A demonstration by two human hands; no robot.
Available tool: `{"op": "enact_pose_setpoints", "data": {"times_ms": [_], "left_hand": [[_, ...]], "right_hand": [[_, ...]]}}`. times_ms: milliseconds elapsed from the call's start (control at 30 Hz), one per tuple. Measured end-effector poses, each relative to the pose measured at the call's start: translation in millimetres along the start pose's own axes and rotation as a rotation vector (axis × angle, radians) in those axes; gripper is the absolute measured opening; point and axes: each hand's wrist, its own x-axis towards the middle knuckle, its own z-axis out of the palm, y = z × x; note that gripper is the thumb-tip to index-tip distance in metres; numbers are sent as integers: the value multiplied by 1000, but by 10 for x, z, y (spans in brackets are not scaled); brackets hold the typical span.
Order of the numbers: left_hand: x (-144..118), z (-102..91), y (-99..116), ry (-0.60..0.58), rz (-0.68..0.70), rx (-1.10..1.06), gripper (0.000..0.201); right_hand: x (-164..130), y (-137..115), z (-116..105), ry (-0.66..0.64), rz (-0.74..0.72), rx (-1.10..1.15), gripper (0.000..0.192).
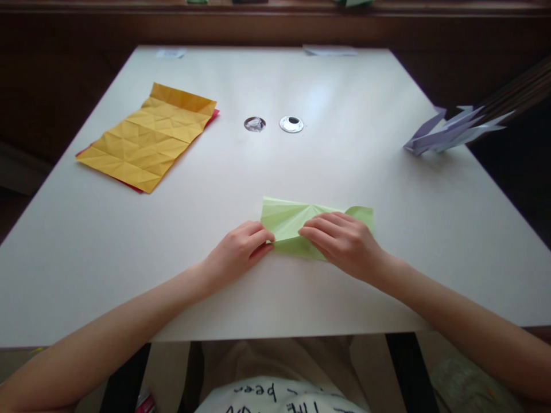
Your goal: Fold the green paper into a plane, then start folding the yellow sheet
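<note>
A folded light green paper (286, 219) lies on the white table (275, 166) near its front edge. My left hand (239, 250) pinches the paper's lower left corner with fingertips against it. My right hand (342, 241) lies flat over the paper's right half, fingers pressing down on the middle. The green paper shows fan-like creases at its centre. Part of it is hidden under my right hand.
A creased yellow sheet (148, 135) on top of a red sheet lies at the left. A pale purple folded paper figure (450, 132) sits at the right edge. Two small round holes or caps (291, 124) mark the table's middle. Dark wood surrounds the table.
</note>
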Motion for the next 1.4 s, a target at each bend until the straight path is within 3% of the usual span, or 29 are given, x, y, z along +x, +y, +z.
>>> {"op": "enact_pose_setpoints", "data": {"times_ms": [233,433,1033,1400], "left_hand": [[5,20,43,-6,18,28,11],[13,19,12,-22,25,-9,9],[18,24,33,-33,7,-20,8],[8,10,62,-87,-37,-209,6]], "right_hand": [[-149,-114,18,213,76,-11,17],[-123,-11,33,318,106,22,15],[-121,-193,129,129,109,194,8],[-130,-97,143,99,66,280,2]]}}
